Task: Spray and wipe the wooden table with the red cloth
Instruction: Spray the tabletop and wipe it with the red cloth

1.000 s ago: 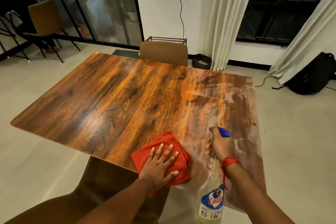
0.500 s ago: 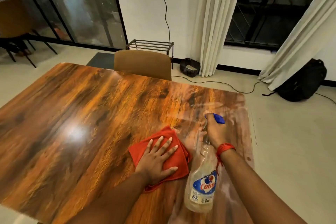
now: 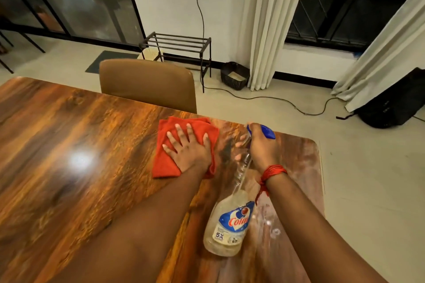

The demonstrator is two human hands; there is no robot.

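The glossy wooden table fills the lower left and middle of the view. A folded red cloth lies flat near the table's far edge. My left hand presses down on it with fingers spread. My right hand, with a red thread around the wrist, grips the neck of a clear spray bottle with a blue trigger head, held tilted over the table to the right of the cloth. The wood on the right side looks hazy and streaked with spray.
A brown chair back stands at the table's far edge just behind the cloth. On the floor beyond are a black metal rack, a small dark basket, a cable, white curtains and a black bag.
My left hand has pushed the red cloth away from me, from the near edge toward the table's far edge. My right hand with the bottle moved forward alongside it.
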